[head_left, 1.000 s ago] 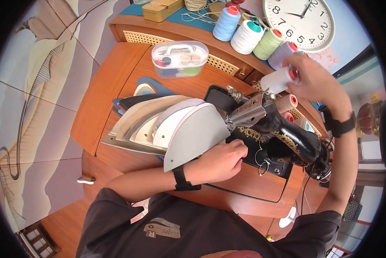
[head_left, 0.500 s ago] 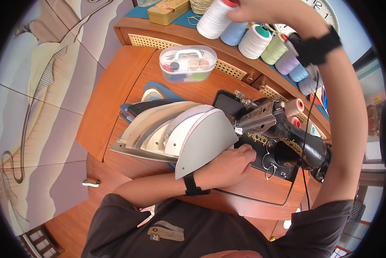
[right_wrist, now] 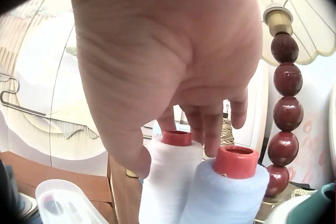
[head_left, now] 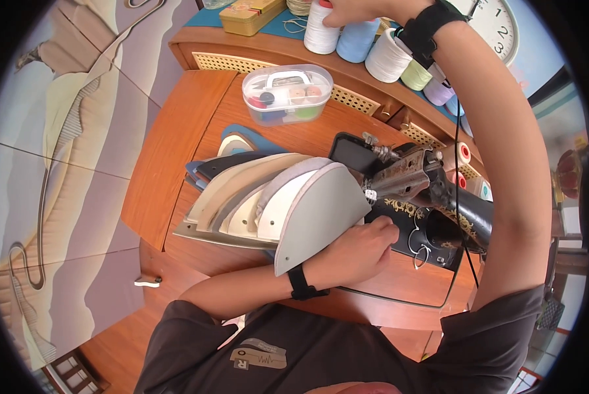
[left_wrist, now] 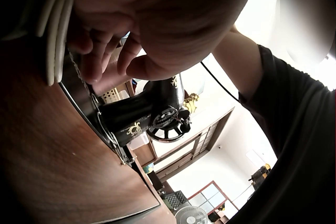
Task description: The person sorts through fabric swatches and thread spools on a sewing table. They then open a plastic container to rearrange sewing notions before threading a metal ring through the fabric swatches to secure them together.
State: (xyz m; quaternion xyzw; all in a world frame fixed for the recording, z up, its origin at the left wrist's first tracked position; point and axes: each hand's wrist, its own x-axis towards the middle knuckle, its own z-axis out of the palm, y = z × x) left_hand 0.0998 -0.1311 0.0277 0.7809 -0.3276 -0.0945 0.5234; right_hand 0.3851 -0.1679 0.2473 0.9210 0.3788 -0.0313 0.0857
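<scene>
At the shelf's front edge, my right hand (head_left: 358, 9) pinches the red-topped white thread spool (head_left: 320, 34), which stands upright left of a blue spool (head_left: 357, 43). The right wrist view has the thumb of that hand (right_wrist: 173, 50) at the white spool's (right_wrist: 169, 187) side, fingers behind its top. My left hand (head_left: 355, 255) rests loosely curled, holding nothing, by the black sewing machine (head_left: 455, 210). Beside that wrist lies a fan of curved pieces, a grey one (head_left: 320, 207) on top. In the left wrist view, the fingers of the left hand (left_wrist: 152, 24) hang loosely.
A clear lidded box (head_left: 286, 98) sits on the wooden table (head_left: 176, 144). Along the shelf stand more thread spools (head_left: 387, 58) and a gold box (head_left: 250, 16). A beaded red lamp stem (right_wrist: 287, 113) rises behind the spools. Glasses (head_left: 418, 246) lie by the machine.
My right hand has carried the white spool from above the machine leftward to the shelf, then lowered it beside the blue spool. The left hand has stayed in its place.
</scene>
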